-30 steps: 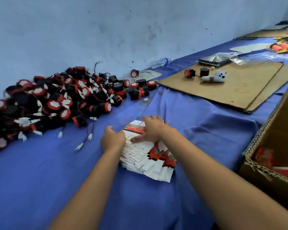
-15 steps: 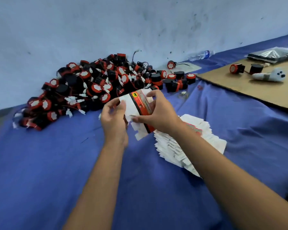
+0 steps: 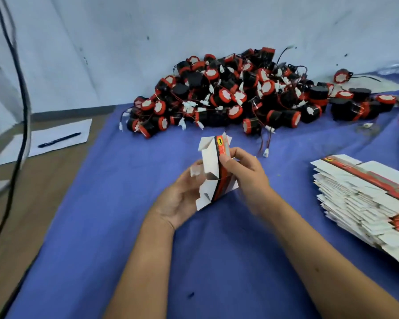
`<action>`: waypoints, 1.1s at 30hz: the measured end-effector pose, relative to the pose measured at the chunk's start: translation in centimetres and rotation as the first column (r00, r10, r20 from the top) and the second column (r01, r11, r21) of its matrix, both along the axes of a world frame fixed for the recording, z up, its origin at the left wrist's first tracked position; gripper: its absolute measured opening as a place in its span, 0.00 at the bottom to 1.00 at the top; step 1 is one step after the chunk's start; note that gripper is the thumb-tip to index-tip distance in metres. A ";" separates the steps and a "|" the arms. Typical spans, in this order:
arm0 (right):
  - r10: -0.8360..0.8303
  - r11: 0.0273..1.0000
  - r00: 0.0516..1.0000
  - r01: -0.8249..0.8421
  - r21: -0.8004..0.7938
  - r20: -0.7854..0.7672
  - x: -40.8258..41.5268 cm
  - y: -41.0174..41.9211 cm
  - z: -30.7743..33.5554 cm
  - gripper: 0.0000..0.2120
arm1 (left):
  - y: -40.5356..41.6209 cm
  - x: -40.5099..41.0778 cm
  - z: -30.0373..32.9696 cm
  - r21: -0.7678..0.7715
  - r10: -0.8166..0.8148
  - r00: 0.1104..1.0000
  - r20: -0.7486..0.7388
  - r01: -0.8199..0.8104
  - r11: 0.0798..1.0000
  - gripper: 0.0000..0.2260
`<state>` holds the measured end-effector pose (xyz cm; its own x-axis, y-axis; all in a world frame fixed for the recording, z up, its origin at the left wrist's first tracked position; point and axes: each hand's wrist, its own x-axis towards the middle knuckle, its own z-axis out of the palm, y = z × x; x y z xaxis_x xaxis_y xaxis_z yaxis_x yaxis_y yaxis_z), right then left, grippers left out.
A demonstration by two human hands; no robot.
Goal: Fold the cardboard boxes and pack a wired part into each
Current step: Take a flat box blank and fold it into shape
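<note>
Blue-covered counter [image 3: 101, 215] against pale wall. Held one half-opened box [image 3: 213, 169] mid-counter: left hand [image 3: 182, 199] cupped white flaps, right hand [image 3: 244, 171] pinched printed side. Nothing packed yet; wired parts [image 3: 228, 97] heaped at back edge, flat boxes [image 3: 364, 194] stacked at right edge.

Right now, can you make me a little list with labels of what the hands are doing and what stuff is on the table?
Left hand: cradles the cardboard box from below
Right hand: pinches its red and black side
Box state: half opened, flaps loose, nothing inside seen
Flat boxes: stacked at right
Wired parts: big red and black pile by the wall
Cloth: blue, under everything
Pen: lying on white paper, far left
</note>
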<state>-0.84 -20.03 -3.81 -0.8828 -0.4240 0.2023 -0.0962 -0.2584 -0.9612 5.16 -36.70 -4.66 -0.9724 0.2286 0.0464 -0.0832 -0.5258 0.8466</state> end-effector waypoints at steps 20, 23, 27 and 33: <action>0.112 0.968 0.953 -0.041 0.246 -0.280 2.2 -1.1 -0.2 0.38 | 2.5 -1.4 0.3 -0.141 0.586 0.808 0.062 -0.574 0.807 0.12; 0.018 1.000 0.994 -0.018 0.004 -0.105 1.8 -0.8 0.1 0.30 | 2.5 -1.1 0.4 -0.088 0.351 0.936 0.039 -0.347 0.934 0.18; 0.153 0.964 0.982 -0.125 -0.235 0.107 1.3 -0.1 0.7 0.29 | 2.4 -0.8 0.3 0.026 0.170 0.985 0.022 -0.171 0.985 0.29; 0.196 0.965 0.975 -0.173 -0.199 0.107 1.9 -0.7 0.8 0.38 | 3.3 -1.0 1.1 -0.083 0.468 0.883 0.035 -0.464 0.882 0.31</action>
<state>1.06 -20.72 -3.00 -0.8159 -0.5470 0.1875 0.0872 -0.4370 -0.8952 4.20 -33.44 -3.54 -0.9680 -0.2509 -0.0066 0.1117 -0.4545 0.8837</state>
